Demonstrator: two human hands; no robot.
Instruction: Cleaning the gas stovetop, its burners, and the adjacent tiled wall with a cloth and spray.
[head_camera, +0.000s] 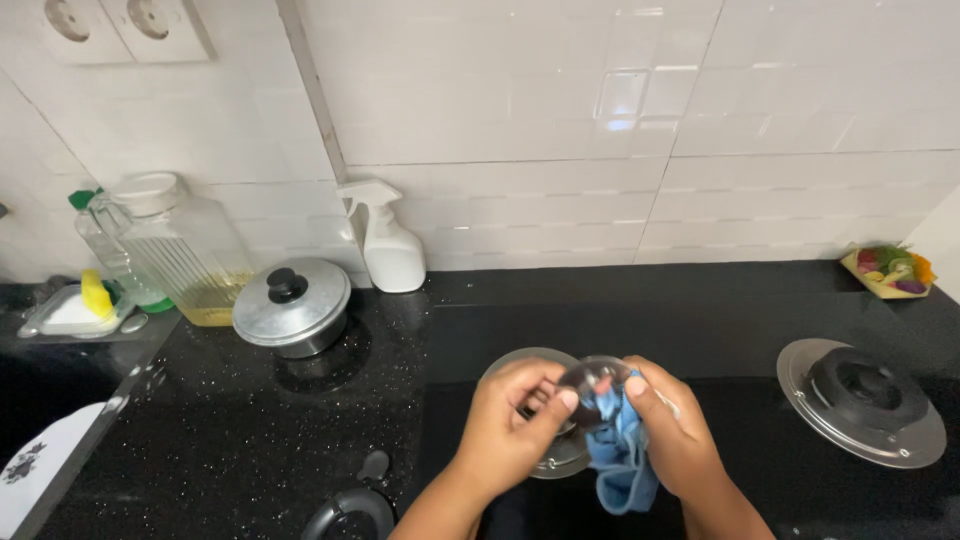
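1. Round metal burner part (597, 378), small, domed and shiny, sits between both hands, raised just above the black stove top (700, 330) so the cloth can reach round it
2. Left hand (508, 428) clamps on the part's near side, thumb on top and fingers curled beneath, which steadies it against rubbing
3. Right hand (672, 425) is closed round a blue cloth (620, 450) and presses it to the part's underside; the loose end of the cloth hangs down between the wrists
4. Directly under the hands lies a round silver burner plate (545, 400), flat on the stove; its centre looks bare, though the hands cover most of it
5. Well to the right of the right hand a second burner (860, 400) keeps its dark cap in place on a matching silver plate
6. Beyond and left of the left hand stand a small lidded steel pot (292, 305), a white spray bottle (385, 240) against the tiled wall, and a ribbed clear jug (175, 245) holding a little yellowish liquid
7. Near the left forearm a dark knob or handle (355, 505) is cut off by the lower edge, so its kind is unclear
8. Hard to tell: whether the held part is glass or polished metal, and how much cloth wraps its far side
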